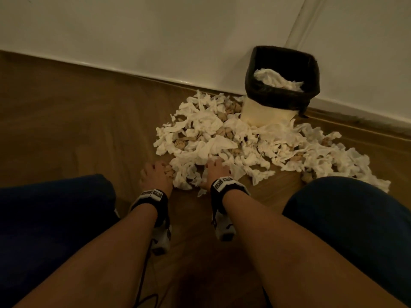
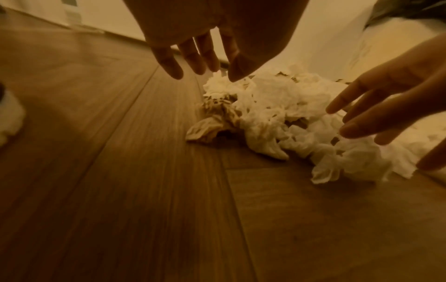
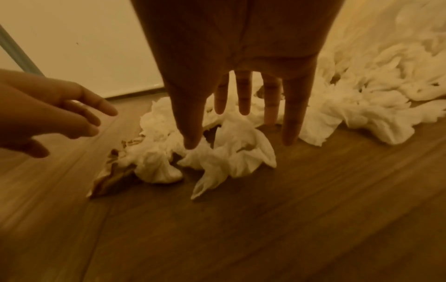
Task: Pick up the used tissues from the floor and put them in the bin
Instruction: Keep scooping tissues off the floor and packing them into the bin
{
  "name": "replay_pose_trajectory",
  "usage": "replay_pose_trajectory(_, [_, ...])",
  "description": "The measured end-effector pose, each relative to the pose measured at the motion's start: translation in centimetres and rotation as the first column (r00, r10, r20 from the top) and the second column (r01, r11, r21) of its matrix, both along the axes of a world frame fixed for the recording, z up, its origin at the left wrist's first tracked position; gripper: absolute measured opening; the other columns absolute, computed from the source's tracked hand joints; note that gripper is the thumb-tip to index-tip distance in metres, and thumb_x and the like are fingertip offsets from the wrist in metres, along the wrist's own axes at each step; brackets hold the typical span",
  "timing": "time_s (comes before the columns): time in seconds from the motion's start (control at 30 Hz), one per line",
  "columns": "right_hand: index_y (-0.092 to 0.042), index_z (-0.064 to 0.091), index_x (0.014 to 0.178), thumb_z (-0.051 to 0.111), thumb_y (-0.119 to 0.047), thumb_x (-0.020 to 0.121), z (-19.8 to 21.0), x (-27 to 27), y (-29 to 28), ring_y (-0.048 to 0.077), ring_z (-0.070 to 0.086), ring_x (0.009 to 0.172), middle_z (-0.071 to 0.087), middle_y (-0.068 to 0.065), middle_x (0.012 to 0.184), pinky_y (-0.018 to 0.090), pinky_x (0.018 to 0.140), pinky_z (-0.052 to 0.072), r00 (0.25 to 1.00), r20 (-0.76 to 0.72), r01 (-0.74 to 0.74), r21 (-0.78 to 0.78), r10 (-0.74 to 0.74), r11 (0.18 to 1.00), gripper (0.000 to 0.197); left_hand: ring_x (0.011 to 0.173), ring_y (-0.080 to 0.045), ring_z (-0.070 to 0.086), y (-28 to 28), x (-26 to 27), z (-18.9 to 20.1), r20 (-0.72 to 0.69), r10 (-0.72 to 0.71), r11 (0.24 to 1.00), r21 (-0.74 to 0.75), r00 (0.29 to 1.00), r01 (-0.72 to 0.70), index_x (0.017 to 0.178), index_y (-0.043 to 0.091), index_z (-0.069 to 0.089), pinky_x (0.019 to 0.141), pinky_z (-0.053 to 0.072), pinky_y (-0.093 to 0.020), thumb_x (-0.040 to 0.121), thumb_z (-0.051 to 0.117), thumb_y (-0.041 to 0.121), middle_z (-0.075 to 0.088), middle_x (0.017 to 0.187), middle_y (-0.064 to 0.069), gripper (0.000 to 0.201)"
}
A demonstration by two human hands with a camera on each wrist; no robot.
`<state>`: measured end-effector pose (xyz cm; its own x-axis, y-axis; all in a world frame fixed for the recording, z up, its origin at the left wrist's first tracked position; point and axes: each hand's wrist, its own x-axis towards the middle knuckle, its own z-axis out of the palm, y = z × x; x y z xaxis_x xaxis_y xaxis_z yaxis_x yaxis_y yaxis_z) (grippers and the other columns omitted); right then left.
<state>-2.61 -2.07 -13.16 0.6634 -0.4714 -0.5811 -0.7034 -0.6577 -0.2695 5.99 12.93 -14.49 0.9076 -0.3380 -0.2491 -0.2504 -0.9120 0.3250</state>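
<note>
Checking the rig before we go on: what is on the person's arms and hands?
Both forearms are bare, no sleeves or gloves. Each wrist carries a black strap with a white block bearing black square markings, behind the left hand and the right hand. A white camera unit hangs under each wrist, and a thin black cable trails from the left one.

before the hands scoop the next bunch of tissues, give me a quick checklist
1. Left hand free, fingers spread: ok.
2. Right hand free, fingers straight: ok.
3. Both hands at the near edge of the tissue pile: ok.
4. Brown crumpled tissue by the left hand inside the scoop: cannot tell.
5. Bin upright with its black liner open: ok.
6. Room left in the bin: cannot tell, tissues already show near its rim.
</note>
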Motion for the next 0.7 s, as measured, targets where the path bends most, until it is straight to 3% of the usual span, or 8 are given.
replay_pose_trajectory(0.13, [-0.022, 0.029, 0.14, 0.074, -0.031, 0.078, -1.2, 0.4, 0.9, 0.042, 0.017, 0.136, 0.014, 0.007, 0.151, 0.052, 0.104, 0.035, 0.996, -0.028, -0.082, 0.032, 0.082, 0.996, 0.077, 0.124, -0.038, 0.034, 1.0, -1.0, -1.4, -0.031, 0.107, 0.994, 0.006, 0.994, -0.107, 0.137, 0.012, 0.031, 0.101, 0.032, -0.045, 0.092, 0.045, 0.042, 0.026, 0.142, -0.018, 0.056])
replay_pose_trajectory(0.27, [-0.025, 0.032, 0.138, 0.066, -0.019, 0.085, -2.3, 0.6, 1.8, 0.044, 0.016, 0.135, 0.01, 0.004, 0.152, 0.05, 0.103, 0.034, 0.993, -0.069, -0.097, 0.044, 0.1, 0.994, 0.063, 0.135, -0.037, 0.022, 1.4, -1.2, -2.2, -0.105, 0.05, 0.999, -0.009, 0.993, -0.051, 0.145, 0.027, 0.017, 0.108, 0.026, -0.048, 0.08, 0.049, 0.066, 0.012, 0.151, -0.011, 0.083])
replay_pose_trajectory(0.33, [-0.02, 0.037, 0.136, 0.056, -0.012, 0.09, -2.5, 0.5, 1.9, 0.043, 0.02, 0.135, 0.011, 0.006, 0.152, 0.047, 0.104, 0.033, 0.993, -0.069, -0.094, 0.047, 0.097, 0.994, 0.05, 0.139, -0.036, 0.015, 1.2, -1.0, -2.4, -0.119, 0.0, 1.0, 0.011, 0.993, 0.001, 0.146, 0.029, 0.013, 0.111, 0.021, -0.048, 0.075, 0.053, 0.069, 0.007, 0.154, -0.011, 0.091])
replay_pose_trajectory(0.47, [-0.002, 0.053, 0.124, 0.044, -0.014, 0.097, -1.7, 1.3, 1.7, 0.033, 0.048, 0.121, 0.044, 0.016, 0.136, 0.036, 0.096, 0.042, 0.993, -0.106, -0.051, 0.077, 0.059, 0.996, 0.031, 0.14, -0.035, 0.012, 0.2, -0.5, -2.8, -0.102, -0.038, 0.999, 0.025, 0.994, 0.041, 0.146, 0.033, 0.01, 0.111, 0.022, -0.049, 0.07, 0.061, 0.067, 0.004, 0.154, -0.008, 0.097])
replay_pose_trajectory(0.6, [-0.004, 0.063, 0.114, 0.05, -0.017, 0.094, -1.6, 1.1, 1.3, 0.029, 0.057, 0.111, 0.06, 0.015, 0.12, 0.032, 0.089, 0.046, 0.997, -0.01, 0.075, 0.097, -0.074, 0.992, 0.027, 0.138, -0.037, 0.016, -0.4, -0.2, -3.4, -0.09, -0.029, 0.999, 0.037, 0.995, 0.033, 0.145, 0.034, 0.012, 0.109, 0.026, -0.05, 0.066, 0.067, 0.063, 0.005, 0.154, -0.006, 0.1])
replay_pose_trajectory(0.7, [-0.002, 0.062, 0.085, 0.045, -0.019, 0.094, -1.5, 0.8, 1.1, 0.028, 0.06, 0.089, 0.064, 0.014, 0.104, 0.033, 0.071, 0.045, 0.979, 0.031, 0.197, 0.06, -0.199, 0.979, 0.025, 0.137, -0.037, 0.017, -0.5, -0.2, -3.9, -0.099, -0.003, 0.999, 0.05, 0.995, 0.008, 0.144, 0.033, 0.012, 0.108, 0.028, -0.05, 0.065, 0.069, 0.062, 0.006, 0.153, -0.005, 0.102])
